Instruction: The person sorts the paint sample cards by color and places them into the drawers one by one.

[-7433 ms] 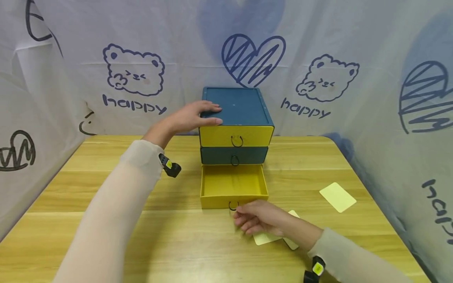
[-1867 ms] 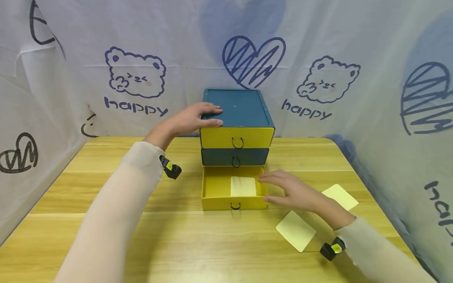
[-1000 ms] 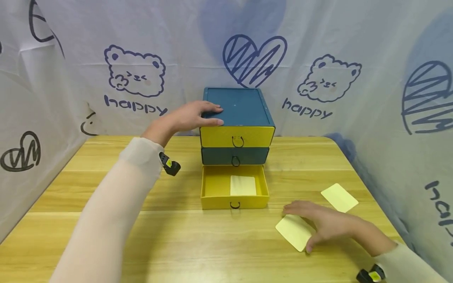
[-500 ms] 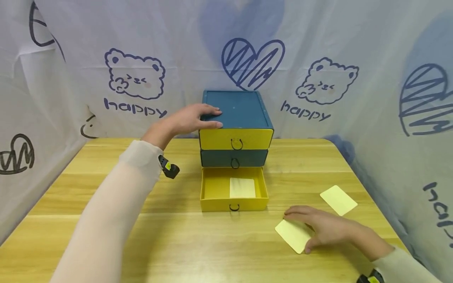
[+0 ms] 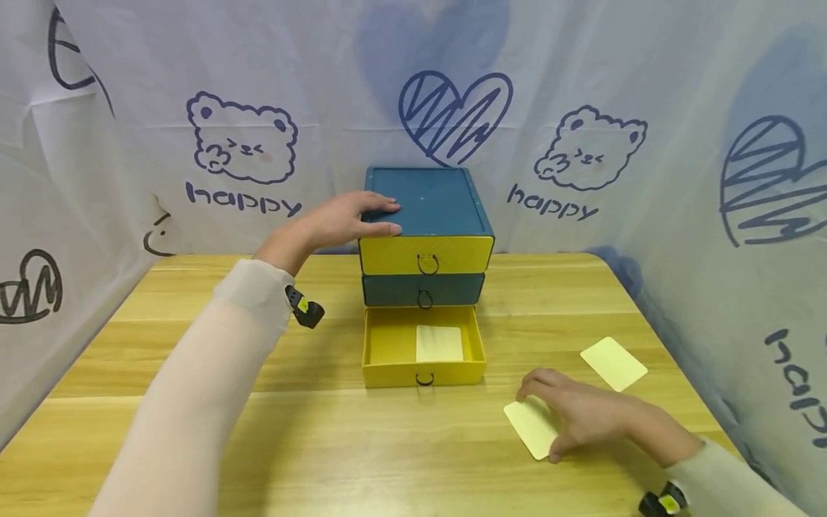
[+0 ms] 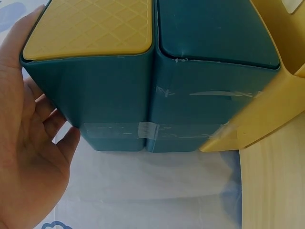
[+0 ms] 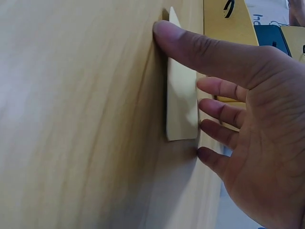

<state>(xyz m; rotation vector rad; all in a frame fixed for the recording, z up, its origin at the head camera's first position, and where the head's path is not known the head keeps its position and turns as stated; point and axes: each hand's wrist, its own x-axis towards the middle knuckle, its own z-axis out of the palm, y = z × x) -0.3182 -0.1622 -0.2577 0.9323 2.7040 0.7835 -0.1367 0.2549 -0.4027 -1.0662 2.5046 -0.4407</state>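
A drawer unit (image 5: 420,197) with a blue top stands at the table's back; its bottom yellow drawer (image 5: 388,334) is pulled out and holds a pale yellow card (image 5: 439,343). My left hand (image 5: 336,222) rests over the unit's left edge, fingers and thumb lying on the blue top. In the left wrist view, that hand (image 6: 33,129) lies along the unit's corner. To the front right, my right hand (image 5: 584,413) holds another pale card (image 5: 533,425) by opposite edges. The right wrist view shows this card (image 7: 183,98) tilted between thumb and fingers of the hand (image 7: 267,119).
A third pale card (image 5: 614,364) lies on the wooden table (image 5: 323,459), behind the right hand. The middle blue drawer (image 5: 423,289) and top yellow drawer (image 5: 400,255) are closed. A white printed cloth (image 5: 349,93) hangs behind and at both sides.
My right hand drew back from the bottom drawer, where a card now lies, to the near card. Its fingers have closed in and the card has tilted. The left hand has stayed put.
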